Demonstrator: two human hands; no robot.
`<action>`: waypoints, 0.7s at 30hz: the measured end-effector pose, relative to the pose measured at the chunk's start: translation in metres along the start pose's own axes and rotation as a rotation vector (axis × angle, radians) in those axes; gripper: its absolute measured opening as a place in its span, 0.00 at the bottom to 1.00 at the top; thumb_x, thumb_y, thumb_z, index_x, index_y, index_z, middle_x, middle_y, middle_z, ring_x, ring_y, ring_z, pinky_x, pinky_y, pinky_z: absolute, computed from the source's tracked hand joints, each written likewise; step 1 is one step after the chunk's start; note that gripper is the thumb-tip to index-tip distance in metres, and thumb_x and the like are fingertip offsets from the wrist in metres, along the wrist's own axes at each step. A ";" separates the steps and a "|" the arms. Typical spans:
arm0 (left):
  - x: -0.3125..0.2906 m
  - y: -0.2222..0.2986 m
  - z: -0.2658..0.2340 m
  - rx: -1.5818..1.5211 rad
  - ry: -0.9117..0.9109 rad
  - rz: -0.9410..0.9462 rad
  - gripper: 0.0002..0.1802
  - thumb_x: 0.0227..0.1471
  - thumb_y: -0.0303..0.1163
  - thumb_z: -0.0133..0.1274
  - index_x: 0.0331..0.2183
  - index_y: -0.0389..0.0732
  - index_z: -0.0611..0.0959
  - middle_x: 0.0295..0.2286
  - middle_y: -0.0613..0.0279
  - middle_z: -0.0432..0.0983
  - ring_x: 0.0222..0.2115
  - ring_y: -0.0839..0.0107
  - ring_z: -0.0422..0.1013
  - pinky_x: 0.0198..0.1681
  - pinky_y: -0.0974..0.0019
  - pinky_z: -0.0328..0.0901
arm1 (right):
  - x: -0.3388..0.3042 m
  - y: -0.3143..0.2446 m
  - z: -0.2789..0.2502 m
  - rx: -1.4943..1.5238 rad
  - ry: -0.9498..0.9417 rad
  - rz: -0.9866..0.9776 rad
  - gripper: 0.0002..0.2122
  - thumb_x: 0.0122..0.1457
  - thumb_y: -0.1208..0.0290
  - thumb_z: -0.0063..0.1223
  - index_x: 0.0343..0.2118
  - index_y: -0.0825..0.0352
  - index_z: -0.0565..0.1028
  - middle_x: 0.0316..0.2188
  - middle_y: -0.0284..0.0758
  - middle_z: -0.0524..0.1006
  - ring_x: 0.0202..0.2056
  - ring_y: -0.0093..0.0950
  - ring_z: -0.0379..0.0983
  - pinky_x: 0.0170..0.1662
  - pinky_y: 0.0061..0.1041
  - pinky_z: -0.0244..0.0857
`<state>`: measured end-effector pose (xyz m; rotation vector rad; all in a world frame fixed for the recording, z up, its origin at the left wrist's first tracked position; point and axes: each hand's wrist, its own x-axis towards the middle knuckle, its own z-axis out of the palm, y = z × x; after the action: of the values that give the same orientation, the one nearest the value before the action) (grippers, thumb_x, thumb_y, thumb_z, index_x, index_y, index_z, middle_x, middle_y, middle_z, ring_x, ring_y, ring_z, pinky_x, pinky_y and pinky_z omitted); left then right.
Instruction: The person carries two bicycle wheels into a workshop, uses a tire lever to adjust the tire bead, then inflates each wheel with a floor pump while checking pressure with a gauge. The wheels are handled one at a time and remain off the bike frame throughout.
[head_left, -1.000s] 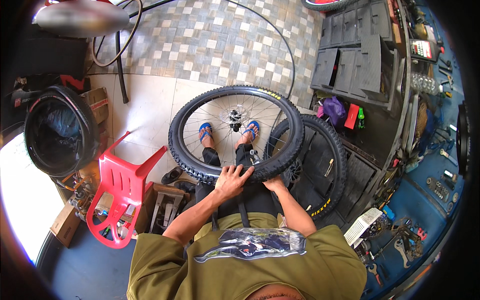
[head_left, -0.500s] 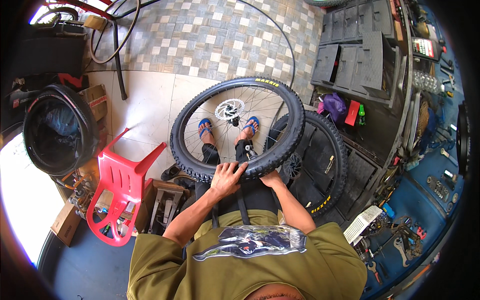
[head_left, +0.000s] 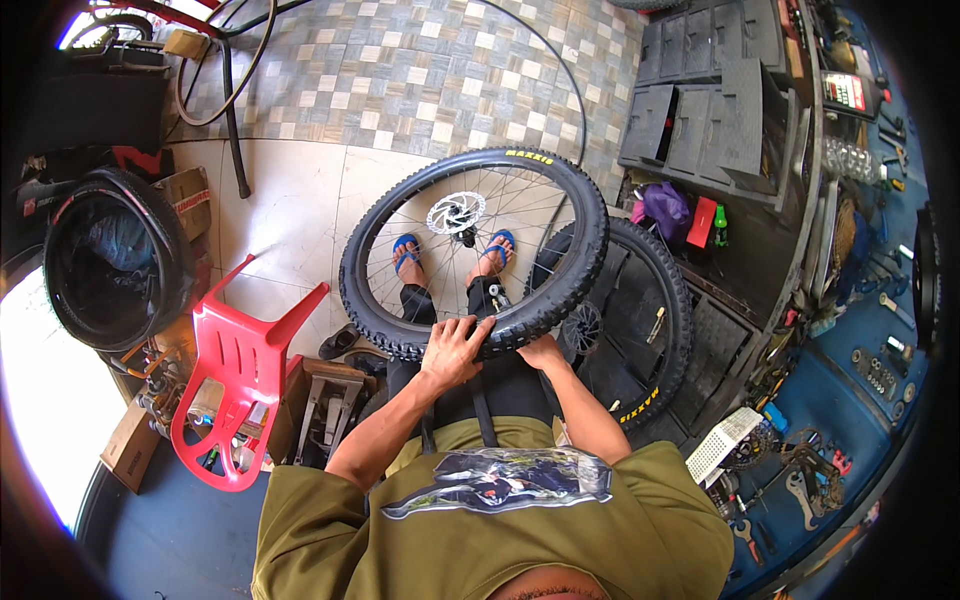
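Note:
A bicycle wheel (head_left: 583, 285) with a black knobby tyre is tilted in front of my body, its near edge by my lap. Its silver disc rotor (head_left: 456, 213) and spokes show over my feet in blue flip-flops. My left hand (head_left: 456, 350) is closed over the near edge, fingers bent across the tread. To its right, my right hand (head_left: 543, 352) reaches beneath the tyre, which hides most of its fingers. Inside the rim near the hands is a small silver piece (head_left: 499, 296), too small to make out. A second knobby-tyred wheel (head_left: 672, 375) lies under the first, to the right.
A red plastic chair (head_left: 238, 345) lies tipped at the left, near a stack of tyres (head_left: 60, 270). Black drawers (head_left: 700, 125) stand at the right. Beyond them, a blue bench (head_left: 850, 400) carries wrenches, sockets and other tools. A black hose (head_left: 565, 65) crosses the tiled floor.
The whole view has shifted slightly. Both hands keep about the same places on the wheel, and its tilt looks almost unchanged.

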<state>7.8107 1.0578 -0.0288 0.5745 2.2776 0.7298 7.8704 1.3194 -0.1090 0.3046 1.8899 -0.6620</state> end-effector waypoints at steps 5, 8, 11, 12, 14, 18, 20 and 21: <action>-0.001 0.000 -0.001 0.005 0.005 0.003 0.58 0.35 0.38 0.76 0.67 0.56 0.66 0.56 0.55 0.69 0.55 0.52 0.68 0.58 0.44 0.62 | 0.001 -0.005 -0.003 0.029 0.016 -0.002 0.34 0.64 0.47 0.51 0.70 0.60 0.64 0.70 0.45 0.64 0.71 0.43 0.58 0.71 0.37 0.56; -0.001 -0.001 -0.001 0.008 0.010 0.008 0.59 0.35 0.38 0.76 0.67 0.56 0.65 0.56 0.55 0.69 0.55 0.52 0.68 0.58 0.44 0.63 | 0.004 0.002 0.000 -0.043 0.016 -0.033 0.34 0.64 0.48 0.51 0.70 0.60 0.64 0.70 0.44 0.65 0.70 0.42 0.59 0.71 0.37 0.57; 0.000 -0.001 0.000 0.012 0.011 0.010 0.59 0.35 0.38 0.76 0.68 0.56 0.65 0.56 0.55 0.69 0.55 0.52 0.68 0.58 0.44 0.63 | 0.007 0.008 0.004 -0.026 0.039 -0.048 0.34 0.65 0.46 0.50 0.70 0.59 0.65 0.70 0.44 0.65 0.70 0.42 0.60 0.70 0.37 0.58; 0.000 -0.001 0.000 0.014 0.010 0.008 0.59 0.35 0.38 0.76 0.68 0.56 0.65 0.56 0.55 0.69 0.55 0.52 0.68 0.58 0.44 0.63 | 0.008 0.009 0.005 -0.012 0.051 -0.059 0.34 0.65 0.46 0.50 0.70 0.59 0.65 0.70 0.44 0.65 0.70 0.42 0.60 0.70 0.37 0.58; 0.000 -0.001 0.000 0.010 0.011 0.010 0.59 0.34 0.37 0.76 0.68 0.56 0.65 0.56 0.55 0.69 0.55 0.52 0.68 0.58 0.44 0.63 | 0.008 0.010 0.005 0.014 0.077 -0.079 0.34 0.64 0.46 0.51 0.69 0.59 0.65 0.70 0.44 0.65 0.70 0.42 0.61 0.69 0.37 0.59; 0.000 -0.002 0.001 -0.001 0.015 0.012 0.60 0.34 0.37 0.76 0.68 0.56 0.65 0.56 0.55 0.69 0.54 0.52 0.68 0.58 0.44 0.63 | 0.005 0.001 -0.001 0.047 0.052 -0.058 0.34 0.65 0.45 0.50 0.69 0.59 0.66 0.70 0.43 0.66 0.70 0.42 0.61 0.69 0.37 0.59; 0.000 -0.002 0.001 0.002 0.019 0.014 0.60 0.34 0.37 0.77 0.68 0.56 0.65 0.56 0.56 0.69 0.54 0.53 0.68 0.58 0.44 0.63 | 0.002 -0.006 -0.006 0.048 0.027 -0.024 0.33 0.65 0.44 0.49 0.69 0.59 0.66 0.69 0.42 0.66 0.70 0.41 0.61 0.69 0.37 0.59; 0.000 -0.002 0.000 0.003 0.021 0.016 0.60 0.33 0.37 0.77 0.68 0.56 0.65 0.56 0.56 0.69 0.54 0.53 0.68 0.58 0.44 0.63 | 0.001 -0.008 -0.007 0.049 0.030 -0.025 0.33 0.65 0.44 0.49 0.69 0.59 0.66 0.69 0.42 0.66 0.69 0.41 0.61 0.69 0.37 0.59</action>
<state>7.8105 1.0562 -0.0306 0.5894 2.2966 0.7431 7.8608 1.3168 -0.1056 0.3245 1.9109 -0.7245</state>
